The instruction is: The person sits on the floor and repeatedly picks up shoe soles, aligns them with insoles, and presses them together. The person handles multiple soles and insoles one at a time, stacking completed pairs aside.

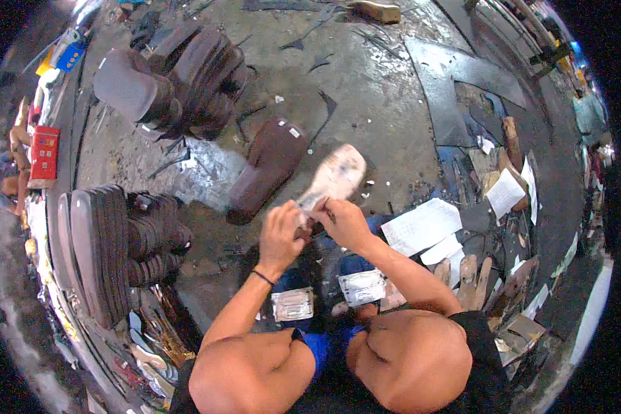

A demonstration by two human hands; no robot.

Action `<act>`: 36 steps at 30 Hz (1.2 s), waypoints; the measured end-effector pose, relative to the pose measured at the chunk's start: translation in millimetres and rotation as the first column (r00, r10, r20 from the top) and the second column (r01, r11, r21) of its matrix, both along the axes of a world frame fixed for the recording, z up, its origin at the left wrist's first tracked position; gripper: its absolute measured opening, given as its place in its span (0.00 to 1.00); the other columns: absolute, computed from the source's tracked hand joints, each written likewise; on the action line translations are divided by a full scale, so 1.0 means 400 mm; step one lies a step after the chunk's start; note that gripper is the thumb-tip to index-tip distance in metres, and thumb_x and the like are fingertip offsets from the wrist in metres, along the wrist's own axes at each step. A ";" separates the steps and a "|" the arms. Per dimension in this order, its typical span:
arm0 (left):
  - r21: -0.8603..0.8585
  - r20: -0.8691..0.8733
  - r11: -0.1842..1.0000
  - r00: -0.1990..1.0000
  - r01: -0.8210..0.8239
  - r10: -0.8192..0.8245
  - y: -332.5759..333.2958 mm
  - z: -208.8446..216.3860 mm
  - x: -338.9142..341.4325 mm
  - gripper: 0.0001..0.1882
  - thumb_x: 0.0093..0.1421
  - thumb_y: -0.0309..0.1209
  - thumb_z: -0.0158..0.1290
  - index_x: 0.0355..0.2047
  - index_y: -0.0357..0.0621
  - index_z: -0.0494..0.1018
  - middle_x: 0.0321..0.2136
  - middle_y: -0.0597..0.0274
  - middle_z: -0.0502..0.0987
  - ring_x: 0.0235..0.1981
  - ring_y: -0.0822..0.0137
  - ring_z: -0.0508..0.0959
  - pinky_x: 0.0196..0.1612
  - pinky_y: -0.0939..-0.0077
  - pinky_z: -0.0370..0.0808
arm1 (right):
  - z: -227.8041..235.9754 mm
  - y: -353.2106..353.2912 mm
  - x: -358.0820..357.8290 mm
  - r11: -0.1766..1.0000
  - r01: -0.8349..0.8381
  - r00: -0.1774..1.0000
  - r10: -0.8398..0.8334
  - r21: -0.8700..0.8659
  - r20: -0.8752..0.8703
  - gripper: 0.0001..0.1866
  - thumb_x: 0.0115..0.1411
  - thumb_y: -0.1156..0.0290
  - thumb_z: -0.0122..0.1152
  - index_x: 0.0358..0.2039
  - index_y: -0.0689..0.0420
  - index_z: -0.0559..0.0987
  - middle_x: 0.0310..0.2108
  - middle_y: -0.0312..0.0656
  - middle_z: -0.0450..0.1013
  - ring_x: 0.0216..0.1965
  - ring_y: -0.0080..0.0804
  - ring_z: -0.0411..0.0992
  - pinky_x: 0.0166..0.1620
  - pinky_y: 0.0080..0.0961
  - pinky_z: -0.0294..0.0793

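Observation:
A pale, worn, sole-shaped piece (341,168), blurred by motion, stretches away from my hands over the floor. My left hand (281,234) has its fingers closed at the near end of this piece, where a small whitish bit shows. My right hand (343,222) pinches the same end from the right, its thumb and fingertips close to the left hand's. What exactly lies between the fingertips is partly hidden. Just beyond my left hand, a dark brown sole-shaped piece (272,162) with small white labels at its far end lies on the floor.
Stacks of brown soles (93,248) stand at left, with another heap (186,76) farther off. Two bundles of white printed slips (293,303) lie by my legs. Paper sheets (421,224), sole-shaped templates (469,279) and dark sheet offcuts (438,90) lie at right.

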State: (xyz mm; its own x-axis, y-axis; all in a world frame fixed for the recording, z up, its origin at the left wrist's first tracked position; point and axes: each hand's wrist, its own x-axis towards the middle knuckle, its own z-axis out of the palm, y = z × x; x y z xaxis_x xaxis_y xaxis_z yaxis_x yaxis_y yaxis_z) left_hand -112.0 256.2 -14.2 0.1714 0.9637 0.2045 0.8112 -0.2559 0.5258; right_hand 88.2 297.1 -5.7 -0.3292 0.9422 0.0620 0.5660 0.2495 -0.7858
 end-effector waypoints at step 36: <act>-0.104 0.029 0.992 0.997 0.076 -0.073 -0.053 -0.077 0.011 0.30 0.52 0.29 0.70 0.53 0.31 0.72 0.60 0.45 0.71 0.60 0.45 0.71 0.63 0.57 0.70 | -0.081 0.062 -0.062 0.992 -0.014 1.000 0.013 -0.129 -0.009 0.09 0.63 0.63 0.65 0.38 0.55 0.80 0.30 0.52 0.81 0.34 0.55 0.81 0.37 0.48 0.78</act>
State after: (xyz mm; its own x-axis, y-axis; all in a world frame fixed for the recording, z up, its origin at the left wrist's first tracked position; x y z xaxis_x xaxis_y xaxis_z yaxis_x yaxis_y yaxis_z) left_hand -107.6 235.0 -44.9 0.2397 0.9648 0.1080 0.7782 -0.2575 0.5728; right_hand 63.6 321.9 -38.2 -0.3422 0.9379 -0.0572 0.5569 0.1534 -0.8163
